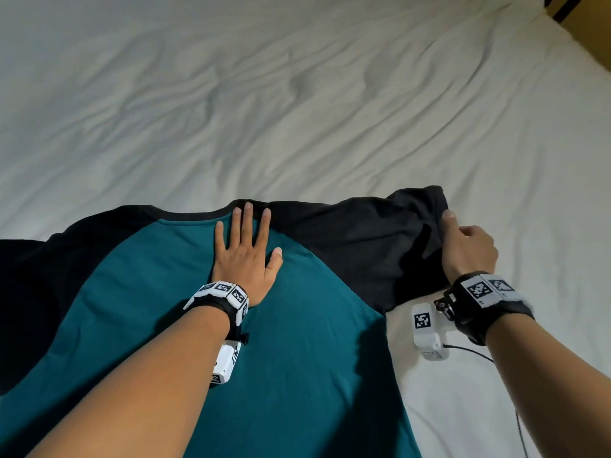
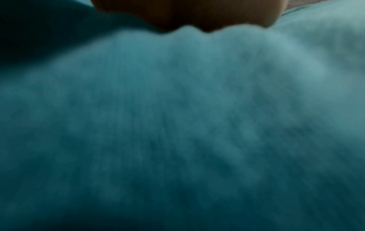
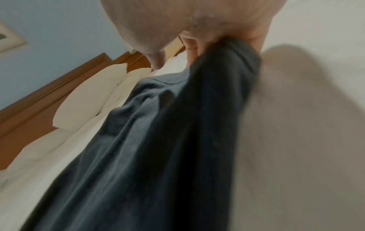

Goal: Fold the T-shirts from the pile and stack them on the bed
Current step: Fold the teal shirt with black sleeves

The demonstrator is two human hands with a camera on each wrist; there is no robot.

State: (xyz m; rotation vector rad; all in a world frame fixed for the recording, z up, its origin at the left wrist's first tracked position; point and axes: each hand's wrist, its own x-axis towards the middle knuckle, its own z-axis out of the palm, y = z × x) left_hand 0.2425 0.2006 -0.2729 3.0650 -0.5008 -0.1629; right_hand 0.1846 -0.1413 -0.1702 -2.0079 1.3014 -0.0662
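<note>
A teal T-shirt (image 1: 281,342) with black sleeves and a black collar lies spread on the white bed (image 1: 297,110), collar away from me. My left hand (image 1: 246,246) presses flat on the teal chest just below the collar, fingers straight and spread. My right hand (image 1: 463,239) grips the end of the black right sleeve (image 1: 363,246) and holds it lifted off the sheet. In the left wrist view only blurred teal cloth (image 2: 177,125) shows beneath the palm. The right wrist view shows the dark sleeve (image 3: 168,140) bunched in my fingers (image 3: 192,46).
Wrinkled white sheet stretches far beyond the shirt and to its right. White pillows (image 3: 88,96) lean on a wooden headboard (image 3: 39,101) in the right wrist view. The bed's corner (image 1: 562,38) lies at the upper right. A thin black cable (image 1: 479,353) trails from my right wrist.
</note>
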